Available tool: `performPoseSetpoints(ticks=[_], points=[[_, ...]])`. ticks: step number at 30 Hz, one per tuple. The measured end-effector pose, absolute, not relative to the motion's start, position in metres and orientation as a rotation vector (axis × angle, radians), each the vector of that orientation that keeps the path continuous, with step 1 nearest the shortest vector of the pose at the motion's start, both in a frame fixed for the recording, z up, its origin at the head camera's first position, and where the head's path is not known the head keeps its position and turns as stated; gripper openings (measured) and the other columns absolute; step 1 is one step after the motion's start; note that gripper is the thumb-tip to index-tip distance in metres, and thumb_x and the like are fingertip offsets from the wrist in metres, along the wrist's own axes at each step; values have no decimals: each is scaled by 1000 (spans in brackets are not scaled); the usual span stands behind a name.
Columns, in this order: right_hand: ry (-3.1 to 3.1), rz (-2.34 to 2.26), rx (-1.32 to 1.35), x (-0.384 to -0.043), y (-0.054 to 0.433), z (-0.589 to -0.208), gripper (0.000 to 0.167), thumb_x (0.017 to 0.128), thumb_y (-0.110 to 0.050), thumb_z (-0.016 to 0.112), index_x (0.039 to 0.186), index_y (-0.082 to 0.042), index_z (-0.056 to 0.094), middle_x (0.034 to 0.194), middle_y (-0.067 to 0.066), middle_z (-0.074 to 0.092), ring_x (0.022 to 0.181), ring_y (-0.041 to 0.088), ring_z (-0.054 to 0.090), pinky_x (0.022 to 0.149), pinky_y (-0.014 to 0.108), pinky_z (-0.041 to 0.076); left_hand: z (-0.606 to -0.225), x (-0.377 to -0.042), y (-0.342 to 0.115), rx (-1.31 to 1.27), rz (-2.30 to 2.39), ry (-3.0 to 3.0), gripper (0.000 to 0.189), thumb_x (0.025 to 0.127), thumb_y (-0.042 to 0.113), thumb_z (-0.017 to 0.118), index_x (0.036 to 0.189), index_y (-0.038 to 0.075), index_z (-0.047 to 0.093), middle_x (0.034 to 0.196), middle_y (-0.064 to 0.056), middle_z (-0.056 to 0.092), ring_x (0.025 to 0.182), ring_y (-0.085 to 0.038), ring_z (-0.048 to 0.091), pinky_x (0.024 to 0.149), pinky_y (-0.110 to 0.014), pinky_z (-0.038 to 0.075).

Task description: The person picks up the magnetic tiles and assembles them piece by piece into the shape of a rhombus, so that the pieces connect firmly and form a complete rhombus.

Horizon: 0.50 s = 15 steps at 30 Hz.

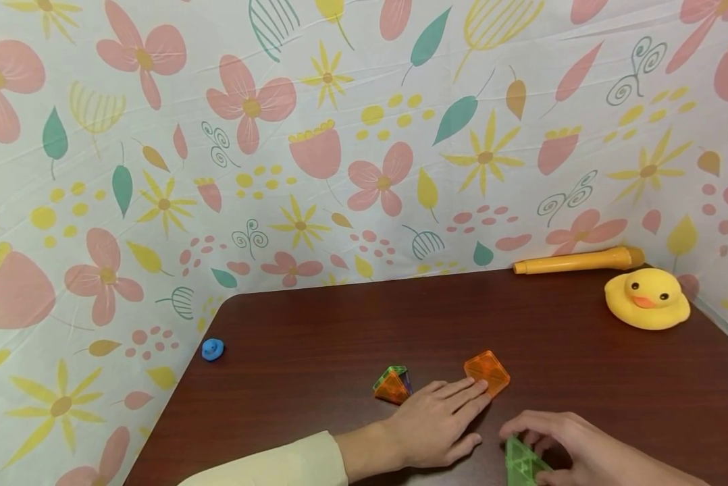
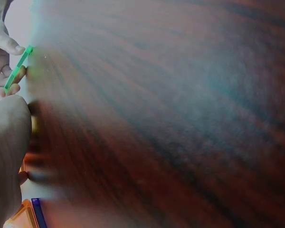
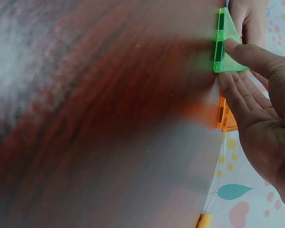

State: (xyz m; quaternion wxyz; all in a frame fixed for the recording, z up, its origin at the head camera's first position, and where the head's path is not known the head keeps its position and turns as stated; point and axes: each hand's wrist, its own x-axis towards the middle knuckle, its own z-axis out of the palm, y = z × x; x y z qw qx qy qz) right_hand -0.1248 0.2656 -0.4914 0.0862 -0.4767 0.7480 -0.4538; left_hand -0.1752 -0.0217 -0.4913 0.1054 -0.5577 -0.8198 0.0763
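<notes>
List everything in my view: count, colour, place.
Table: 1, dark brown, foreground
Green tile: 1, green, right foreground
Orange tile: 1, orange, right of centre
Tile cluster: 1, orange, green, bluish, left of orange tile
Small toy: 1, blue, left edge
Toy duck: 1, yellow, far right
Microphone-shaped object: 1, yellow, back right
Floral cloth: at least 1, white, behind table
Sleeve: 1, cream, lower left
Left hand: 1, touching orange tile
Right hand: 1, holding green tile

No text, label, number or sign can be read.
</notes>
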Motion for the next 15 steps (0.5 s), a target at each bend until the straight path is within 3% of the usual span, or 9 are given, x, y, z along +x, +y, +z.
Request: performPoseSetpoints(ticks=[8,15], points=[[2224,-1317,-1268,-129,269,-483,53,93,3,79,142,-4,60,118,-3,73,91,7,70,67,28,60,-491,-175,-21,-1633,237,-2399,64,114,48,36,168,14,32,172,-3,32,156,-14,32,119,-26,36],[2210,-1354,-1265,-133,273,-479,39,95,4,77,131,-1,66,118,1,77,97,9,73,71,29,62,-492,-174,-21,-1635,219,-2379,63,114,47,36,168,13,34,171,-3,34,155,-15,34,118,-26,37]])
